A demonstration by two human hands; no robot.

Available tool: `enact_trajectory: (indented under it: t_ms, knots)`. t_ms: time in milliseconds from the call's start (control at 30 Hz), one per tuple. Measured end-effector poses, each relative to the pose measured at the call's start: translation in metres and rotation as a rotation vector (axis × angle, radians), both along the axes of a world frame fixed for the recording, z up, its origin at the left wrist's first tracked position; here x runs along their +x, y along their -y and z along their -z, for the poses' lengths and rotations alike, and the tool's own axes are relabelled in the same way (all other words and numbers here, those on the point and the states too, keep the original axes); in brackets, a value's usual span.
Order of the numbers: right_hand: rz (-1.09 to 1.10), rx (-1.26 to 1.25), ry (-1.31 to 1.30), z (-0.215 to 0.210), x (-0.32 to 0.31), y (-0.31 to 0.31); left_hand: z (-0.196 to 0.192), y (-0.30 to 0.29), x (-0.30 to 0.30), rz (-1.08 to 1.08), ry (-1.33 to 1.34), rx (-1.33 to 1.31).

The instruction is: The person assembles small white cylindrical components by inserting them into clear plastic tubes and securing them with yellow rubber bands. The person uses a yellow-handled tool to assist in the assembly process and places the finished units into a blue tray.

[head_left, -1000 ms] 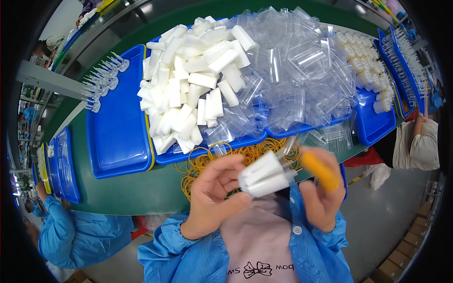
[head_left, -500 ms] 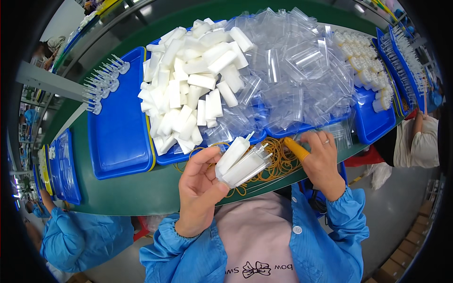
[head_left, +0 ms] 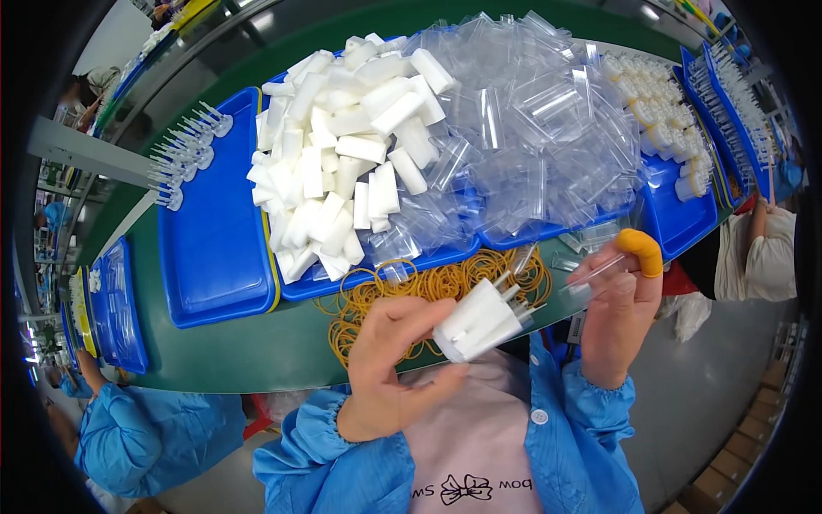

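Left hand gripping white tubes, right hand pinching what looks like a clear sleeve, rubber bands beneath, near blue tray

A green work surface carried several blue trays side by side, with a loose heap of yellow rubber bands lying directly on it along the near edge.

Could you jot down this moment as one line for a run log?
left hand: holds bundle of white plastic tubes | right hand: orange finger cot, pinches clear plastic sleeve | below: yellow rubber bands on green table
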State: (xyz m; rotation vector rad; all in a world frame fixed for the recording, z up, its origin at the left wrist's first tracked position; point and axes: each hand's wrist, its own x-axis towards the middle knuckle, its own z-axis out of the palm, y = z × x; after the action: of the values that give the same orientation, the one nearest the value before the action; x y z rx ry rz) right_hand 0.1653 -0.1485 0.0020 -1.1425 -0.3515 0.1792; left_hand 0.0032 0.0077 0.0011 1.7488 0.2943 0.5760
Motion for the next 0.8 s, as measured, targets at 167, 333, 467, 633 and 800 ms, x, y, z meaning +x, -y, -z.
enact_trajectory:
  t_ms: [167, 333, 467, 633, 800]
  knots:
    - [-0.08, 0.052, -0.015, 0.002, -0.01, -0.015, -0.009, 0.006, 0.005, 0.032, 0.03, 0.191]
    - [-0.105, 0.032, -0.057, -0.001, -0.016, -0.016, -0.008, 0.008, 0.006, 0.028, 0.019, 0.191]
    - [-0.101, 0.031, -0.073, -0.004, -0.018, -0.015, -0.011, 0.008, 0.006, 0.026, -0.005, 0.203]
    - [-0.054, 0.013, -0.022, -0.003, -0.017, -0.013, -0.011, 0.008, 0.005, 0.026, -0.011, 0.199]
    - [-0.135, 0.047, -0.066, -0.006, -0.015, -0.011, -0.01, 0.009, 0.005, 0.055, 0.006, 0.184]
